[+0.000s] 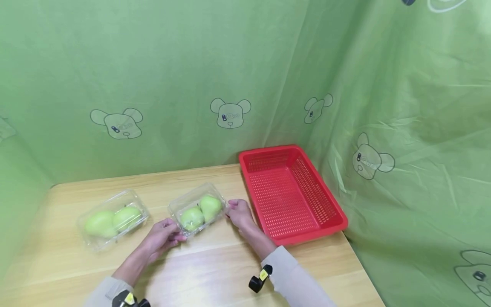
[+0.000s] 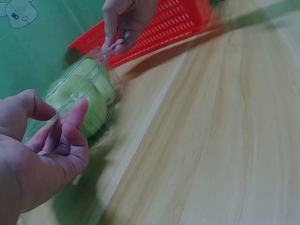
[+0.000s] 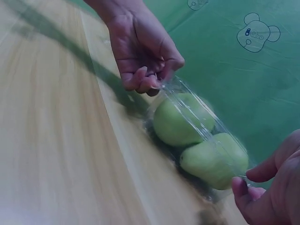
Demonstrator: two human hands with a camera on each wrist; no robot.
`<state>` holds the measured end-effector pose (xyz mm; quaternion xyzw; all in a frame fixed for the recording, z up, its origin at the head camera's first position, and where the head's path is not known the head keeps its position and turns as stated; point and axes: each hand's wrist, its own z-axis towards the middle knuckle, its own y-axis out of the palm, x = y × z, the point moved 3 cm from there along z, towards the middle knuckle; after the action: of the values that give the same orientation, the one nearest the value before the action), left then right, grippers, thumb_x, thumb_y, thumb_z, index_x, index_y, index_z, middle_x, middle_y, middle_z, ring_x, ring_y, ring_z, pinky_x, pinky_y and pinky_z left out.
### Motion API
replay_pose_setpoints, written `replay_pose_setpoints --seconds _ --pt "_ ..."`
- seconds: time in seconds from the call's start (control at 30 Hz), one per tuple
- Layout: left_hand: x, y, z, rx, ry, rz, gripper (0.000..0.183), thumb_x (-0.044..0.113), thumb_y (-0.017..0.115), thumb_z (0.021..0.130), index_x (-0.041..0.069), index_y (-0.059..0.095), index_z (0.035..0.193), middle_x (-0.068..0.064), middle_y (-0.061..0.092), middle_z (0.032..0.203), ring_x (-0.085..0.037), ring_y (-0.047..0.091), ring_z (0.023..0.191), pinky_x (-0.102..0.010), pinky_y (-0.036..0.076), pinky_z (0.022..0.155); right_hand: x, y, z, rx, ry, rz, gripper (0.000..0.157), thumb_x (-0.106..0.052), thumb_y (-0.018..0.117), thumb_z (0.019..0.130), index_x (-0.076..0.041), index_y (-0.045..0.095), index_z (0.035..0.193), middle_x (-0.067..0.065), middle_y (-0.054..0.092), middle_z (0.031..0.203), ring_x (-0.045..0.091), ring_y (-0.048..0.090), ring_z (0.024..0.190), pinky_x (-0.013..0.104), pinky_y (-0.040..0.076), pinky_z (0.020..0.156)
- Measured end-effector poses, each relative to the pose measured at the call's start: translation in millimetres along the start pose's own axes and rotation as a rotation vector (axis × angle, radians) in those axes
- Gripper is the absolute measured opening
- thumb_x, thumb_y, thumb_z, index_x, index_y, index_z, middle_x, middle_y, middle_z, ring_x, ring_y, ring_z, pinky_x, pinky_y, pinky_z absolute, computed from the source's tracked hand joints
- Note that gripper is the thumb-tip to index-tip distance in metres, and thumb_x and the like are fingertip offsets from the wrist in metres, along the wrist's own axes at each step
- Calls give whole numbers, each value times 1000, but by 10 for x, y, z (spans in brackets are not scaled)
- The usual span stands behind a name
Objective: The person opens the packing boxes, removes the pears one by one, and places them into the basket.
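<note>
A clear plastic clamshell box (image 1: 189,201) with two green pears (image 1: 210,206) inside is held between both hands, its lid down. My left hand (image 1: 163,236) pinches the near left corner of its rim, thumb above and fingers below. At the right end my right hand (image 1: 240,213) pinches the rim between thumb and fingertips. In the right wrist view the pears (image 3: 218,161) lie side by side under the lid. Another clear clamshell box (image 1: 128,197) with two green fruits (image 1: 100,224) rests on the table, left of my left hand.
A red perforated plastic basket (image 1: 278,196) stands at the back right, close beside my right hand, with nothing in it. The wooden table (image 1: 215,268) ends against a green curtain (image 1: 165,85) behind and to the right.
</note>
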<state>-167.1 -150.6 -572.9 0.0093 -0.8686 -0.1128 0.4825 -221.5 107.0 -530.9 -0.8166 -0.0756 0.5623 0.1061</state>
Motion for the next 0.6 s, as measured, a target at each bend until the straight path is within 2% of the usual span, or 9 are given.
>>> replay_pose_setpoints --seconds 0.1,0.2,0.3,0.6 --pt "-13 18 3 0 3 -30 7 4 53 98 9 48 98 -2 66 88 -13 71 81 -19 56 69 25 25 5 8 16 68 51 11 62 88 12 52 138 24 67 116 21 69 87 36 63 90" --pt "-26 39 -2 1 0 -68 8 4 54 98 10 48 96 -2 65 90 -14 70 82 -21 57 74 37 33 5 10 37 144 55 9 63 91 13 46 143 29 67 122 26 73 91 33 63 91" --pt "-48 61 -2 3 -1 -99 8 5 54 98 10 49 95 -3 65 91 -15 70 83 -22 58 76 38 38 2 5 51 209 58 9 63 92 14 42 145 33 66 125 29 75 94 34 63 93" --pt "-98 158 6 53 2 -177 8 3 54 97 10 50 96 -3 66 91 -14 68 82 -23 59 78 63 101 -35 -11 43 259 53 9 64 90 18 46 140 35 67 124 19 74 84 36 64 92"
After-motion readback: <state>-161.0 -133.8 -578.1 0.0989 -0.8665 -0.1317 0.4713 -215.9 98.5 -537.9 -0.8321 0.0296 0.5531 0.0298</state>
